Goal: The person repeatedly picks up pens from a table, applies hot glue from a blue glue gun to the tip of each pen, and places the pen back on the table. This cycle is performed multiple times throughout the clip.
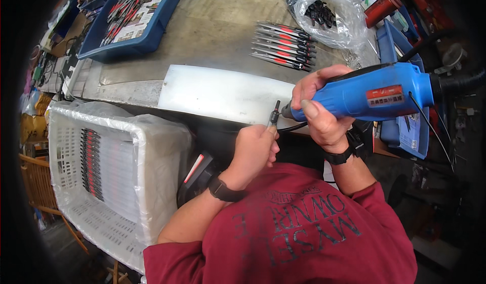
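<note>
your left grip [257, 144] is pinching a slim dark-tipped piece [274, 116] just beside the nose of the blue power tool [349, 99] that your right grip [322, 116] is clasping, near the white board [217, 92], risking a twist or slip if that fingertip hold is giving way.

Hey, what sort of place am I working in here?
Probably a workshop or assembly station: your right hand holds a blue power tool, matching slim pieces lie in a row on the workbench, and a blue tray holds more.
</note>
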A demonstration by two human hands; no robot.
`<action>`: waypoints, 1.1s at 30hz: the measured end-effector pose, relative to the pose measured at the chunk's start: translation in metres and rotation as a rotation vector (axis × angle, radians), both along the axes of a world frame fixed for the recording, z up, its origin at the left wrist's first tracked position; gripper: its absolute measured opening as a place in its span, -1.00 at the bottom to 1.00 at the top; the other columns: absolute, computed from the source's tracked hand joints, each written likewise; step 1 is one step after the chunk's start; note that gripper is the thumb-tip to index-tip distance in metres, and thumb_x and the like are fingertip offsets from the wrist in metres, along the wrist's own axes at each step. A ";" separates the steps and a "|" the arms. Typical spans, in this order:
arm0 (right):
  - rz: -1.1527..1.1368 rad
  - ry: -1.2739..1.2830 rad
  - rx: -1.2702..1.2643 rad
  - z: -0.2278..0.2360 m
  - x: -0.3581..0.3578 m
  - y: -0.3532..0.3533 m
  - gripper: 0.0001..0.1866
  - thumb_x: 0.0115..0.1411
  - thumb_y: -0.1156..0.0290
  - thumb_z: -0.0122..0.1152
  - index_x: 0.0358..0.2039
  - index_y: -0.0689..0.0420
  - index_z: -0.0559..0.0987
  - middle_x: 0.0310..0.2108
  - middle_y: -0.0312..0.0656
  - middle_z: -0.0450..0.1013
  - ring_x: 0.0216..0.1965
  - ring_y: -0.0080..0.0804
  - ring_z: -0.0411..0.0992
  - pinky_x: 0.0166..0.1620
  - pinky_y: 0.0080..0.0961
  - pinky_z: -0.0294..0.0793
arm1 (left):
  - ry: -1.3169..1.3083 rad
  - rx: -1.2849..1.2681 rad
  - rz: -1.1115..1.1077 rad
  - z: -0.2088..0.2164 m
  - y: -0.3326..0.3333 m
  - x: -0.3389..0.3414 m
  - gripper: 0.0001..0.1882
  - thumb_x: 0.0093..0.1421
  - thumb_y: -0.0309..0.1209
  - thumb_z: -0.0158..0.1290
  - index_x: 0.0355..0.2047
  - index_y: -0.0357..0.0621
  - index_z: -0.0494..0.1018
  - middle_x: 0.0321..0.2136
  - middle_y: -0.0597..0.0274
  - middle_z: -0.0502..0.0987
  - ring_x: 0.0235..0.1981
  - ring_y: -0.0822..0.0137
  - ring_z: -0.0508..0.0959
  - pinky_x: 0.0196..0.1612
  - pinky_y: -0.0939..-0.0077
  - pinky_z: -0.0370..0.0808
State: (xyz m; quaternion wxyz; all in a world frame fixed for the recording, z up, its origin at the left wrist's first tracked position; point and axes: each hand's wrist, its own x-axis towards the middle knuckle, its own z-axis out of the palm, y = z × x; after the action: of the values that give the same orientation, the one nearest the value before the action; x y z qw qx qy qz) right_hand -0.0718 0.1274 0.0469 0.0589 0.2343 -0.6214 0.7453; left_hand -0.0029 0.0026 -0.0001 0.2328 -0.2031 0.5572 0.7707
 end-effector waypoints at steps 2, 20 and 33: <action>0.003 0.000 0.041 0.001 0.000 -0.005 -0.45 -0.12 0.50 0.26 -0.10 0.07 0.23 -0.51 -0.24 0.26 -0.50 -0.41 0.31 -0.41 -0.47 0.34 | 0.000 -0.007 0.002 0.000 0.000 0.000 -0.74 0.20 -0.39 -0.13 -0.53 -0.34 0.39 -0.74 0.26 0.39 -0.80 0.52 0.34 -0.76 0.63 0.29; 0.066 -0.032 0.027 0.011 -0.002 -0.010 -0.50 -0.12 0.52 0.25 -0.17 0.10 0.24 -0.52 -0.23 0.28 -0.53 -0.44 0.31 -0.46 -0.52 0.33 | 0.003 0.019 0.029 0.001 0.001 0.002 -0.75 0.24 -0.38 -0.13 -0.52 -0.28 0.36 -0.76 0.30 0.35 -0.85 0.58 0.23 -0.82 0.71 0.16; 0.088 0.046 0.006 0.009 -0.002 -0.010 -0.45 -0.11 0.53 0.25 -0.10 0.08 0.23 -0.51 -0.22 0.26 -0.53 -0.41 0.31 -0.42 -0.48 0.33 | 0.000 -0.013 0.026 0.000 0.002 0.002 -0.74 0.24 -0.36 -0.11 -0.52 -0.29 0.35 -0.76 0.30 0.35 -0.85 0.58 0.23 -0.82 0.70 0.16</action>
State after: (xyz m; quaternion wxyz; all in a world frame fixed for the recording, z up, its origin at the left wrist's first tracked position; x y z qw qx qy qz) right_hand -0.0740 0.1170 0.0557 0.0396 0.2785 -0.6111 0.7398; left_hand -0.0013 0.0047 -0.0003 0.2215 -0.2117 0.5598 0.7699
